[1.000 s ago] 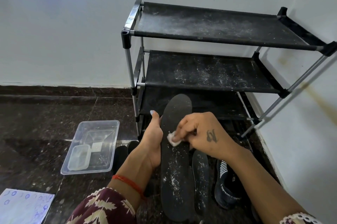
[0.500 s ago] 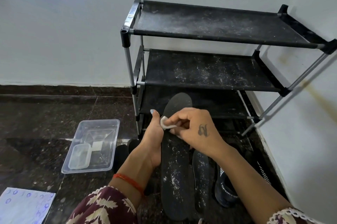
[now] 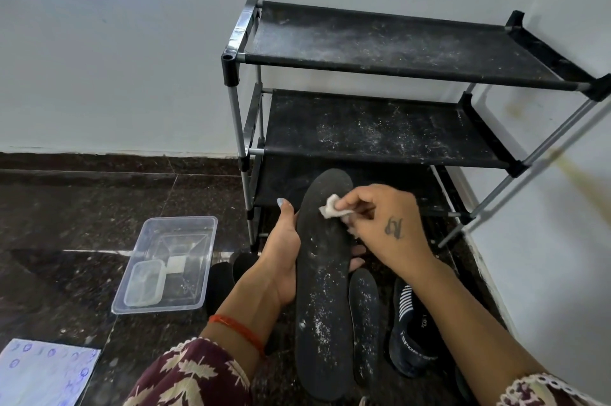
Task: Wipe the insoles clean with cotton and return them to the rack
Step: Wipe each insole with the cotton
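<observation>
Insole (image 3: 325, 276) gripped by left hand (image 3: 281, 257), right hand (image 3: 386, 227) grip pinching cotton (image 3: 330, 211) against it

The left hand (image 3: 281, 260) is gripping a dusty black insole (image 3: 325, 286) while the right hand (image 3: 386, 227) is pressing cotton (image 3: 332, 211) against it before the rack (image 3: 380, 128).

Only 1 view is given, from a wide-angle camera worn on the person's head. It looks forward and steeply down, close over both forearms, toward the corner where the dark polished stone floor (image 3: 82, 207) meets 2 pale walls. The black 3-shelf metal-framed rack (image 3: 380, 128) fills the upper right, near the lens. Straight lines bow toward the frame's edges.
</observation>
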Motion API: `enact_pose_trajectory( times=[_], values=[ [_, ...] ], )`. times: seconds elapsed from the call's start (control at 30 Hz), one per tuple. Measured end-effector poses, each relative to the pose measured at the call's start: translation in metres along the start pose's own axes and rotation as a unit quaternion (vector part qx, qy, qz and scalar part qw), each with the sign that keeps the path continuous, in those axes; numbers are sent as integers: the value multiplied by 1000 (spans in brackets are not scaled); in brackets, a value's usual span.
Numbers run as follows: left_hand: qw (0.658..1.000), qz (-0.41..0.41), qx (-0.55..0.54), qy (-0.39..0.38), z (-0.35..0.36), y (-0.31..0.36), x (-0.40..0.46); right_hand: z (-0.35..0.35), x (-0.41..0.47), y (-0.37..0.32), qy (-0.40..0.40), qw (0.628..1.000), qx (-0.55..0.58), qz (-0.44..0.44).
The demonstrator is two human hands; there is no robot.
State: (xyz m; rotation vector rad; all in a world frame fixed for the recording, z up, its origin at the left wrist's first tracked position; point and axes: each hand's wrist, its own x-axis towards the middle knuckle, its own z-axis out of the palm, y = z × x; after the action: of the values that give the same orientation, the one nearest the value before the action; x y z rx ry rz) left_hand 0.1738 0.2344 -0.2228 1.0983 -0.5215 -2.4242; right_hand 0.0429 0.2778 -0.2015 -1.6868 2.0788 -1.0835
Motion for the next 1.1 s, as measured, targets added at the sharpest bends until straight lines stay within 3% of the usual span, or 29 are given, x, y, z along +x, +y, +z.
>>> enact_pose_trajectory(
  times=[0.3,0.4,0.5,0.63,0.77,0.97,1.1],
  values=[
    [998,31,15,50,-10,4,4,-2,-7,-20,-249,964,89,-33],
    [998,41,11,56,-8,1,6,-12,-7,-18,-298,950,80,-47],
    [999,34,-5,30,-5,1,4,-19,-5,-11,-249,967,47,-18],
    [999,-1,-40,-24,-4,2,1,-21,3,1,-52,995,43,68],
    [999,-9,-27,-29,-3,0,2,-8,-1,0,-79,972,156,159],
    [995,-32,-11,-91,-1,-4,-3,-7,8,7,41,980,118,155],
    [994,-44,5,-101,3,-8,-3,-4,5,5,23,991,34,127]
  ],
)
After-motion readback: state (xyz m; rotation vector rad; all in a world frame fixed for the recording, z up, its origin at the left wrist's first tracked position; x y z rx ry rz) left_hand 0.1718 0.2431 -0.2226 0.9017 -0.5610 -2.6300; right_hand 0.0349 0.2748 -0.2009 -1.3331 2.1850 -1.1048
